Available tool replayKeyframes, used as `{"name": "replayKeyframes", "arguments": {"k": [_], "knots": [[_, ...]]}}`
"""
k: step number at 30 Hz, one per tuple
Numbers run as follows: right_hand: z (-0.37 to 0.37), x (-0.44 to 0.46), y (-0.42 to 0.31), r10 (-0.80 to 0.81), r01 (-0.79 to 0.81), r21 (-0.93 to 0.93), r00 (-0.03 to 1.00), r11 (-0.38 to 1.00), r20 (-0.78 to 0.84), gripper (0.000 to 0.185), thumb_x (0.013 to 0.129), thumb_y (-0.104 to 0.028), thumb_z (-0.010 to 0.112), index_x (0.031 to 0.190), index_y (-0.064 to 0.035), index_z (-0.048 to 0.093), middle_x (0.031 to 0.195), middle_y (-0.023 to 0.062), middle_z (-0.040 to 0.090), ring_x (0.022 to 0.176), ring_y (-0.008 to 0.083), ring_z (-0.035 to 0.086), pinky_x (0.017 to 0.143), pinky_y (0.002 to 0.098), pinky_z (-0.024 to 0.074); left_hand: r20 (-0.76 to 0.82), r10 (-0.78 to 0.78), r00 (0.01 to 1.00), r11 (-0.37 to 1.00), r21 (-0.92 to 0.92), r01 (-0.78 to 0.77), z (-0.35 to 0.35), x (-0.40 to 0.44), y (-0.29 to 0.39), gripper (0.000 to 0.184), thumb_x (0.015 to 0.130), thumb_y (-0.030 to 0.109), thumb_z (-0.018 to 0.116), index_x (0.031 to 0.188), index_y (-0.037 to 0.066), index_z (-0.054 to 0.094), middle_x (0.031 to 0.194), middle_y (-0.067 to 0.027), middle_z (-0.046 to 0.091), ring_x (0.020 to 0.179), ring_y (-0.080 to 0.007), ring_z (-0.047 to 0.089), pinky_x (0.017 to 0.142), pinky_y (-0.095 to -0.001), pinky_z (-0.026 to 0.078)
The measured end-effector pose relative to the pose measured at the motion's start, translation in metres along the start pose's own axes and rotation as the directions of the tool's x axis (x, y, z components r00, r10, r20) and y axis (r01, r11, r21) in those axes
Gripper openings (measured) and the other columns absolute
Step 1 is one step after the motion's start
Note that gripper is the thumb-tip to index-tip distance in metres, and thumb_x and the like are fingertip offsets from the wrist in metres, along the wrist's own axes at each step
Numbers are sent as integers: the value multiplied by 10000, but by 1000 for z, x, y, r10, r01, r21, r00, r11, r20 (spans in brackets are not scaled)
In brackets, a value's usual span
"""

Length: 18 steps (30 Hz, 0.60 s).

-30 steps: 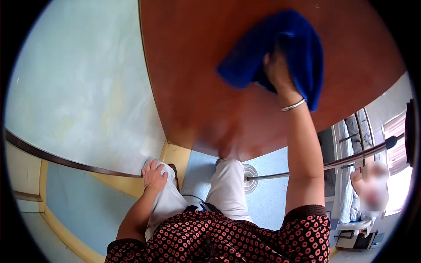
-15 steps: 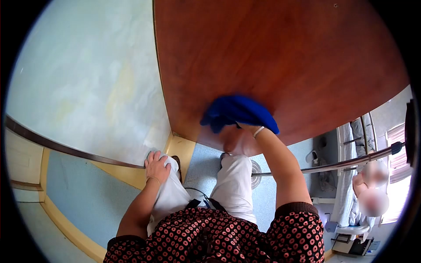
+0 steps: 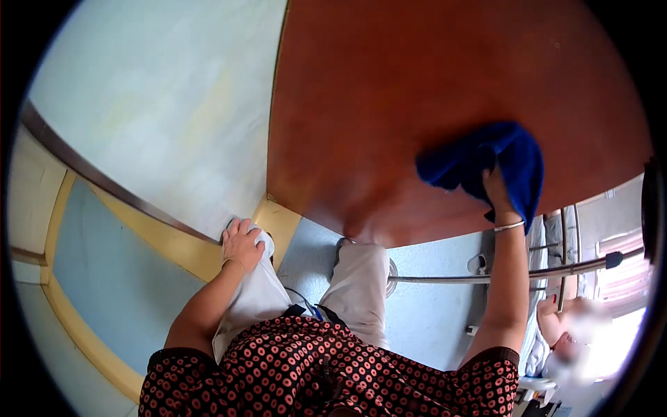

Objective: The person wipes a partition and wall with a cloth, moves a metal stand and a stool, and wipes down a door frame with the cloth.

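"Where's the dark-blue fabric cloth (image 3: 520,147)?"

"Against the glossy reddish-brown panel (image 3: 368,104), toward its lower right, wrapped partly around the right hand (image 3: 497,187)."

"And those fingers?"

"Folds hide most of them; I can't tell whether they're spread or pressed together. A silvery metal bangle (image 3: 509,226) circles that wrist."

"The left hand (image 3: 243,250)?"

"On the knee of the off-white trousers (image 3: 358,292), fingers slightly spread."

"Farther out?"

"A shiny metal pole (image 3: 451,279) passes behind the right forearm."
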State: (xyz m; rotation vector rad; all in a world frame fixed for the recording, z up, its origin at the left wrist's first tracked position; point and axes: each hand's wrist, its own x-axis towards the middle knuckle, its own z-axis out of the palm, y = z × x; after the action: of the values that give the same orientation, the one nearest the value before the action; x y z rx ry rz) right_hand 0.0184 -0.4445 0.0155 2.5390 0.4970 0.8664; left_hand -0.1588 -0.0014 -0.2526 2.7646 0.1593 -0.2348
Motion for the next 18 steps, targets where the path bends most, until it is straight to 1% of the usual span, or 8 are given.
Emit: {"name": "replayKeyframes", "arguments": {"k": [1, 3, 5, 9, 11, 12, 15, 18], "knots": [[-17, 23, -7, 26, -26, 16, 998, 1000, -59, 525, 795, -152, 521, 1282, 8, 406, 1275, 260, 436, 1200, 404, 387, 1054, 393, 253, 0, -15, 1000, 1000, -3, 15, 1, 0, 0, 381, 764, 316, 579, 1102, 145, 606, 1335, -95, 388, 1268, -313, 265, 1020, -472, 224], [-30, 64, -38, 195, -162, 357, 979, 920, -58, 569, 796, -138, 511, 1322, 12, 354, 1302, 278, 400, 1225, 402, 364, 1065, 398, 230, 6, -4, 1000, 1000, 20, 4, 2, 1, 0, 386, 771, 327, 560, 1113, 151, 595, 1293, -70, 393, 1267, -280, 253, 993, -486, 231], [-53, 98, -76, 212, -127, 450, 966, 884, -145, 566, 800, -127, 507, 1324, 20, 350, 1306, 272, 399, 1229, 387, 369, 1065, 392, 231, 15, -21, 1000, 1000, 22, 21, 2, 1, -1, 389, 774, 330, 554, 1119, 154, 591, 1294, -69, 391, 1267, -280, 254, 990, -484, 234], [-66, 149, -138, 93, 4, 514, 982, 857, -162, 570, 792, -93, 517, 1323, 29, 349, 1299, 269, 412, 1230, 374, 378, 1060, 401, 240, 33, -41, 999, 999, 18, 40, 1, 1, 0, 395, 779, 335, 542, 1132, 161, 583, 1294, -64, 386, 1266, -284, 256, 986, -481, 239], [-59, 169, -167, 81, -57, 609, 997, 791, -11, 524, 802, -115, 541, 1296, -4, 406, 1242, 237, 479, 1180, 337, 440, 1012, 380, 324, 37, -41, 998, 999, 22, 40, -2, 1, 2, 389, 779, 335, 541, 1126, 164, 585, 1294, -62, 385, 1269, -284, 254, 986, -480, 240], [-58, 170, -180, 85, -65, 618, 996, 783, -3, 524, 802, -115, 541, 1296, -4, 406, 1242, 237, 479, 1180, 337, 440, 1012, 380, 324, 36, -33, 999, 999, 15, 32, -3, 1, 3, 384, 779, 335, 540, 1120, 166, 586, 1293, -61, 385, 1271, -283, 252, 986, -478, 240], [-58, 168, -217, -123, -93, 960, 984, 263, 129, 408, 803, -116, 534, 1193, -7, 485, 1029, 199, 546, 1005, 309, 517, 901, 381, 388, 36, -25, 999, 1000, 15, 24, -8, 0, 6, 366, 776, 332, 541, 1100, 168, 590, 1302, -60, 379, 1274, -282, 249, 993, -474, 234], [-53, 167, -243, -349, -228, 913, 932, -339, 103, 309, 804, -117, 526, 1091, -9, 564, 816, 161, 614, 831, 281, 593, 791, 382, 452, 29, -13, 999, 1000, 8, 12, -17, -1, 12, 357, 771, 329, 547, 1087, 170, 593, 1311, -60, 382, 1271, -283, 256, 997, -470, 230]]}}
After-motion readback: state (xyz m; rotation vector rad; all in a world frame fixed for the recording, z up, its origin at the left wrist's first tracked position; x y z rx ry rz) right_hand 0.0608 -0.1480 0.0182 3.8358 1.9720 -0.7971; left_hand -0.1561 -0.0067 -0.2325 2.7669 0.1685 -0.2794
